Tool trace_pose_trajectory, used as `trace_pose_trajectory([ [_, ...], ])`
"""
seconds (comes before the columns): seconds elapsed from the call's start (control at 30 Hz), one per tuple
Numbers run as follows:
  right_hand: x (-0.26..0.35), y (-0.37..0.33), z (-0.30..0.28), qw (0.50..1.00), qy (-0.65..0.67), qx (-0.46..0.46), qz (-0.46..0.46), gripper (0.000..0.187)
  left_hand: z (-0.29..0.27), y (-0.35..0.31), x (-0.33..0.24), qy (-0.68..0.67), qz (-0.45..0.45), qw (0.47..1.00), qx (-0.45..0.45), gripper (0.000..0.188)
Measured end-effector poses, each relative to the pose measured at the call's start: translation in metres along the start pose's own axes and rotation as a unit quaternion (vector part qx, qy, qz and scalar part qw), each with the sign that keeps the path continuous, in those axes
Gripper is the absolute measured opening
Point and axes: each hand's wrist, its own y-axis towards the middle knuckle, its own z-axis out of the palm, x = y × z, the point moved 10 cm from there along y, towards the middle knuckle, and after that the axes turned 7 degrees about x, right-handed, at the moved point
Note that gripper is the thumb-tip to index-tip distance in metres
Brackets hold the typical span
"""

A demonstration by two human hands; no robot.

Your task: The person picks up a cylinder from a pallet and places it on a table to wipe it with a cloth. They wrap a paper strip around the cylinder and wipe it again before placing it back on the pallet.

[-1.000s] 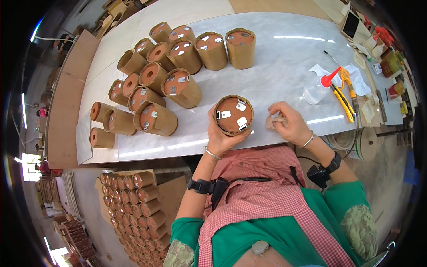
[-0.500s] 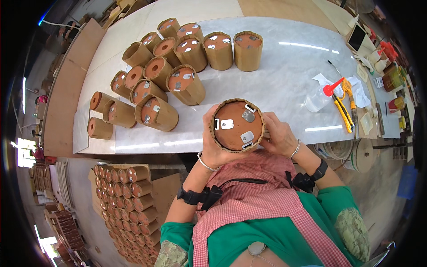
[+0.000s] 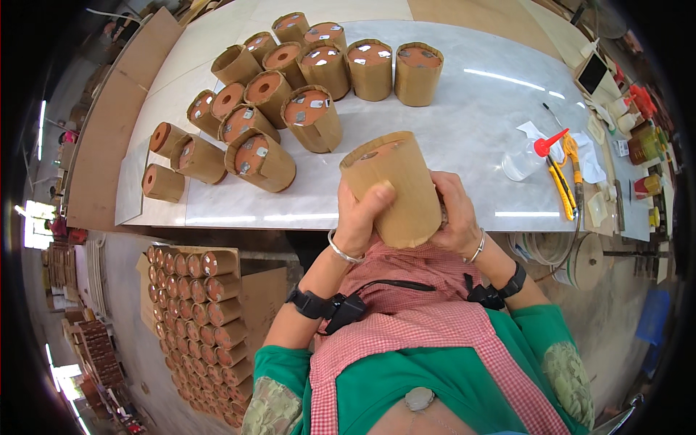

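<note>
The paper-wrapped pot (image 3: 395, 190), face-up a moment ago, now stands tipped on its side. Left hand (image 3: 360, 217) and right hand (image 3: 457, 216) both clasp it, so the wrapping looks nearly finished.

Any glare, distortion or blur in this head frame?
Head view: bright glare streaks lie on the white table; fisheye bends its edges and blackens the corners; both hands, left hand and right hand, and the paper-wrapped pot look sharp.

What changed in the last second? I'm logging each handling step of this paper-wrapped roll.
The paper-wrapped roll was turned: its taped round end faced the camera, now its brown side does. The right hand came off the table and joined the left hand in its grip. The rolls on the table stayed put.
</note>
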Motion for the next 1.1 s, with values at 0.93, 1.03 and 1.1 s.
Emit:
trace_pose_trajectory([
  [0.93, -0.052, -0.029, 0.034, 0.950, 0.079, 0.148, 0.262, 0.058, -0.022, 0.007, 0.002, 0.242, -0.028, 0.965, -0.098, 0.071],
  [1.03, -0.068, -0.032, 0.012, 0.951, 0.004, 0.217, 0.220, 0.057, -0.026, 0.005, -0.035, 0.538, 0.039, 0.840, -0.062, 0.082],
  [1.1, -0.095, -0.044, 0.006, 0.911, 0.059, 0.239, 0.332, 0.055, -0.011, 0.005, -0.042, 0.728, 0.081, 0.681, -0.009, 0.087],
])
